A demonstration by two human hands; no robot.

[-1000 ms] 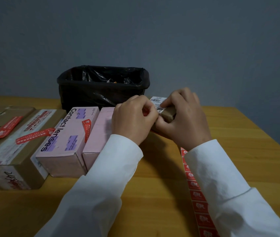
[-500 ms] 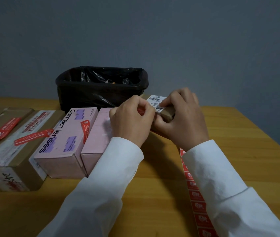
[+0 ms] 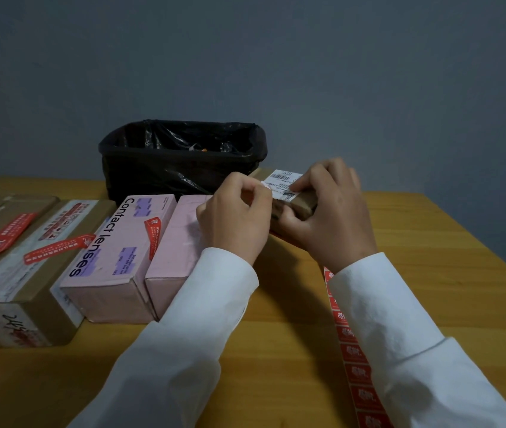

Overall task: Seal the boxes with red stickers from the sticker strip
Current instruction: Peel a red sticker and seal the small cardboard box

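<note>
Small brown cardboard box (image 3: 302, 202), both hands' grip clamped on it, left hand (image 3: 236, 219), right hand (image 3: 332, 211)

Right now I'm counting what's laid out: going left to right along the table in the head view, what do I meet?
Brown box → taped box → lens box → plain pink box → small box in both hands → sticker strip.

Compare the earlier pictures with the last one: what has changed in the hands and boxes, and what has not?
Little. The left hand and right hand keep their grip on the small brown box; the red bit seen between the hands a second ago is now hidden. The pink boxes, sticker strip and bin stayed put.
</note>
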